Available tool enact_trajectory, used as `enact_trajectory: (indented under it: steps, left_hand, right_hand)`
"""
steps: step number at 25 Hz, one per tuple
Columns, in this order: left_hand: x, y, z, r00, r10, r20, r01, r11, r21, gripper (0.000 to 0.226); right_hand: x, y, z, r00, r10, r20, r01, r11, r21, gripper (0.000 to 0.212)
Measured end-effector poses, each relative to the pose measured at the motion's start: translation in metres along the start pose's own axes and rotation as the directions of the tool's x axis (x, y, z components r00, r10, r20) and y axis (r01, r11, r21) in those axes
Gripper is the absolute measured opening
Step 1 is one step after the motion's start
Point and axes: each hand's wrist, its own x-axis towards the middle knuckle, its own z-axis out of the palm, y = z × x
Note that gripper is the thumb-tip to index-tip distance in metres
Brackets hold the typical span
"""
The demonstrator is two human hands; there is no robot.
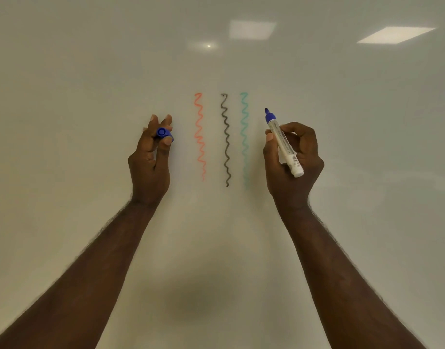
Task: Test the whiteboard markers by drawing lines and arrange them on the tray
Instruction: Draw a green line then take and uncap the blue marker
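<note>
both arms are raised in front of a whiteboard (90, 71) that fills the whole view. the right hand (293, 159) holds an uncapped blue whiteboard marker (283, 142), its fingers curled round the white barrel and the thumb pressed against the barrel's left side. the marker is tilted, blue tip (266, 110) pointing up and a little left, the blunt white end sticking out low on the right past the knuckles. the tip sits just to the right of the upper part of the green line; whether it touches the board i cannot tell.

the left hand (151, 157) pinches the blue cap (164, 134) between thumb and fingertips, the cap's open round end turned toward the viewer. the other fingers stand up loosely behind it. this hand hovers to the left of the drawn lines, apart from them.

three wavy vertical lines stand side by side on the board between the two hands: a red squiggle (200, 137) on the left, a black squiggle (226, 139) in the middle, and a green squiggle (244, 139) on the right. the red and green ones fade toward their lower ends, while the black one is dark all the way down.

ceiling light panels are reflected in the glossy surface near the upper right (395, 34), and a soft dark shadow (196, 301) lies low on the board between the forearms.
</note>
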Motion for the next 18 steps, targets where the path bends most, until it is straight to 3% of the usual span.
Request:
enact_trajectory:
  steps: [7, 18]
  left_hand:
    - [0.000, -0.011, -0.011, 0.993, 0.087, 0.085, -0.093, 0.993, 0.069, 0.039]
    - [0.001, -0.022, -0.016, 0.974, 0.169, 0.149, -0.187, 0.976, 0.117, 0.032]
  right_hand:
    - [0.003, -0.001, 0.018, 0.991, -0.099, -0.086, 0.088, 0.988, -0.125, 0.015]
    - [0.006, -0.001, 0.017, 0.973, -0.225, -0.053, 0.197, 0.927, -0.319, 0.014]
